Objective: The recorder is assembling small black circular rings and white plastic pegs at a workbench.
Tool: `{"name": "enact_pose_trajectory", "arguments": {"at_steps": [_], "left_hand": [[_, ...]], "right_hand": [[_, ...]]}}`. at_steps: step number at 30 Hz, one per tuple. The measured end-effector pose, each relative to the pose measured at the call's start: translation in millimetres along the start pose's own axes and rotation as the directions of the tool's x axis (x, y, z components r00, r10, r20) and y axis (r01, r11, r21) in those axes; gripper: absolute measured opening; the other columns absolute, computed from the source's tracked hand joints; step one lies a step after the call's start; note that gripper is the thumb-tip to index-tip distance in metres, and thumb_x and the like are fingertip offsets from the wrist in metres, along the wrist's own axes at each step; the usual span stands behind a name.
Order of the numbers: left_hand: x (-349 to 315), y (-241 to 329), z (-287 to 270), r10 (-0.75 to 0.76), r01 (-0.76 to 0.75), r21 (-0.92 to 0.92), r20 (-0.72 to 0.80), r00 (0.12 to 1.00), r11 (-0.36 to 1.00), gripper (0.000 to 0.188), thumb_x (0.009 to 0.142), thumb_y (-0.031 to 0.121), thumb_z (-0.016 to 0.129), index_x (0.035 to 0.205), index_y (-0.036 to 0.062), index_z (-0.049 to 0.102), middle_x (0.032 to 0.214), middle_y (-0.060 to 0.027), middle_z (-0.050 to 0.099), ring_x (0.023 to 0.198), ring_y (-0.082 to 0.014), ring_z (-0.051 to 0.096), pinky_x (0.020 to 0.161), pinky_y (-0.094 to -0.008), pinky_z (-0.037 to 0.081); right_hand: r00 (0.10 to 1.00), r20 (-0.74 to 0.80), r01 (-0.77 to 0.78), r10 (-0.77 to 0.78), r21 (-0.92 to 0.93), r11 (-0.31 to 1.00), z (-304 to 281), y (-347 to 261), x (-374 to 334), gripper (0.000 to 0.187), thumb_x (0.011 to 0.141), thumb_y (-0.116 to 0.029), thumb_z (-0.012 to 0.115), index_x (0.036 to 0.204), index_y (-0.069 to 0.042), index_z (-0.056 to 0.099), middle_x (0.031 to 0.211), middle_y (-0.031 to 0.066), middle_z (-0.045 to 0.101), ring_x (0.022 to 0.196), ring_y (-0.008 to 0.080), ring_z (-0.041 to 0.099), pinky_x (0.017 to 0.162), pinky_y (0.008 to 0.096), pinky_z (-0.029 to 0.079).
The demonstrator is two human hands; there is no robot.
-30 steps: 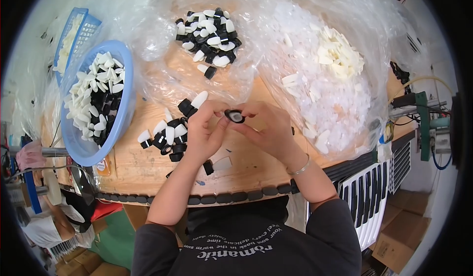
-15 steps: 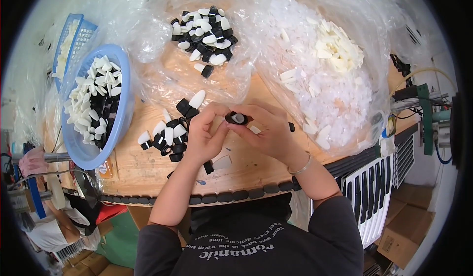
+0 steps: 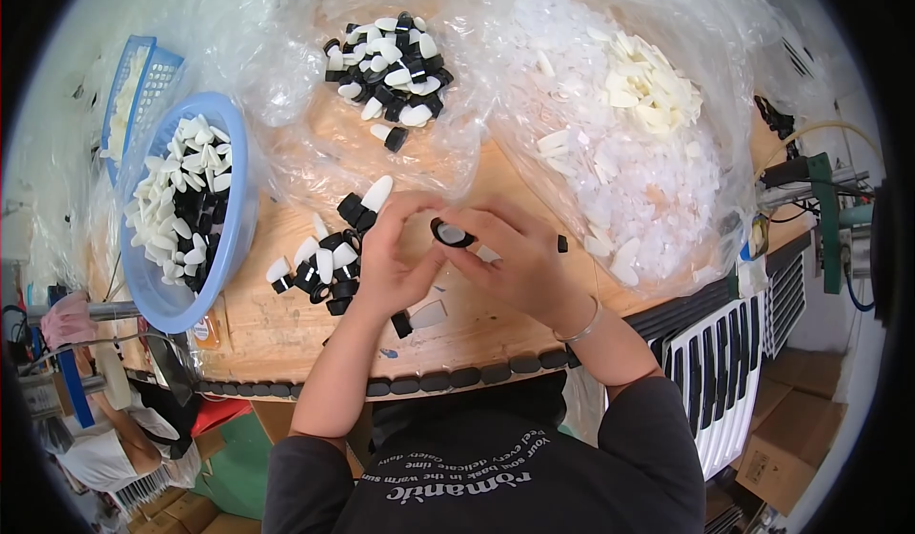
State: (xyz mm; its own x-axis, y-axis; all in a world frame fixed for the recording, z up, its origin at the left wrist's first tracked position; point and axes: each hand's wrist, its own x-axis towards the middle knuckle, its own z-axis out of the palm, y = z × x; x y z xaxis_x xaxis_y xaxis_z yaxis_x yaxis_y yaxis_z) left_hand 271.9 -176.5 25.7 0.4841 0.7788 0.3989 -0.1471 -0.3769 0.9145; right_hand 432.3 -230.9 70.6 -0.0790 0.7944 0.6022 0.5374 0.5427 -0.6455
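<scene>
Between my two hands, over the middle of the table, is a small black ring-shaped sleeve [image 3: 452, 234] with a pale, whitish inside facing up. My left hand [image 3: 393, 257] curls around its left side, thumb tip at its lower edge. My right hand [image 3: 515, 262], slightly blurred, pinches it from the right with thumb and forefinger. Beside my left hand lies a loose group of black sleeves with white oval tips [image 3: 324, 265]. A single black sleeve [image 3: 401, 324] lies below my left wrist, next to a pale flat piece [image 3: 429, 315].
A blue basin [image 3: 240, 219] of white and black pieces stands left, a blue basket [image 3: 162, 76] behind it. Farther back is a heap of finished-looking black-and-white pieces [image 3: 391, 67]. Plastic sheeting at right holds translucent bits [image 3: 658, 181] and cream flat pieces [image 3: 653, 86]. Black strips edge the table.
The black sleeve has shifted slightly left and tilted between my fingers. My right hand has turned a little around it; my left hand stays nearly in place.
</scene>
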Motion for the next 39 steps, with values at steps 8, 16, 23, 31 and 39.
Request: {"name": "enact_pose_trajectory", "arguments": {"at_steps": [8, 16, 23, 31, 39], "left_hand": [[5, 10, 11, 0.543, -0.427, 0.623, 0.005, 0.84, 0.655, 0.054, 0.053, -0.012, 0.07, 0.107, -0.0109, 0.061, 0.096, -0.0189, 0.065, 0.084, -0.0334, 0.061, 0.075, -0.0382, 0.051], [6, 11, 13, 0.593, -0.447, 0.665, 0.008, 0.805, 0.598, 0.053, 0.055, -0.009, 0.073, 0.107, -0.0101, 0.061, 0.092, -0.0176, 0.066, 0.08, -0.032, 0.061, 0.072, -0.0362, 0.052], [5, 13, -16, 0.445, -0.237, 0.561, -0.266, 0.855, 0.793, 0.052, 0.065, -0.007, 0.074, 0.115, -0.0056, 0.06, 0.098, -0.0157, 0.068, 0.085, -0.0271, 0.061, 0.077, -0.0329, 0.049], [5, 11, -12, 0.352, -0.215, 0.532, -0.169, 0.921, 0.819, 0.05, 0.069, -0.008, 0.07, 0.118, -0.006, 0.058, 0.104, -0.0159, 0.065, 0.095, -0.0238, 0.06, 0.086, -0.0314, 0.046], [7, 12, -9, 0.391, -0.244, 0.537, -0.177, 0.903, 0.808, 0.049, 0.064, -0.004, 0.077, 0.111, -0.0043, 0.062, 0.097, -0.0133, 0.067, 0.085, -0.0276, 0.063, 0.08, -0.0333, 0.048]], "right_hand": [[0.984, -0.179, -0.016, -0.009, -0.134, 0.991, 11, 4, -2, 0.026, 0.068, -0.01, 0.08, 0.088, -0.005, 0.063, 0.074, 0.0059, 0.065, 0.058, 0.0185, 0.061, 0.053, 0.0271, 0.046], [0.981, -0.14, -0.139, 0.135, -0.017, 0.99, 11, -5, -5, 0.027, 0.07, -0.011, 0.08, 0.092, -0.004, 0.066, 0.075, 0.0071, 0.066, 0.062, 0.0174, 0.063, 0.057, 0.0255, 0.049], [0.83, -0.16, -0.547, 0.534, -0.041, 0.836, -76, 69, 19, 0.015, 0.083, -0.008, 0.066, 0.095, 0.002, 0.068, 0.082, 0.0096, 0.07, 0.071, 0.0089, 0.062, 0.064, 0.0225, 0.049], [0.877, 0.016, -0.406, 0.48, -0.51, 0.758, -101, 145, 16, 0.018, 0.074, -0.002, 0.061, 0.089, -0.004, 0.071, 0.081, 0.0167, 0.067, 0.079, 0.03, 0.065, 0.075, 0.0383, 0.052], [0.921, 0.081, -0.228, 0.381, -0.681, 0.696, -112, 134, 10, 0.014, 0.072, -0.007, 0.07, 0.085, -0.002, 0.07, 0.093, 0.0089, 0.067, 0.08, 0.0296, 0.063, 0.071, 0.0365, 0.051]]}}
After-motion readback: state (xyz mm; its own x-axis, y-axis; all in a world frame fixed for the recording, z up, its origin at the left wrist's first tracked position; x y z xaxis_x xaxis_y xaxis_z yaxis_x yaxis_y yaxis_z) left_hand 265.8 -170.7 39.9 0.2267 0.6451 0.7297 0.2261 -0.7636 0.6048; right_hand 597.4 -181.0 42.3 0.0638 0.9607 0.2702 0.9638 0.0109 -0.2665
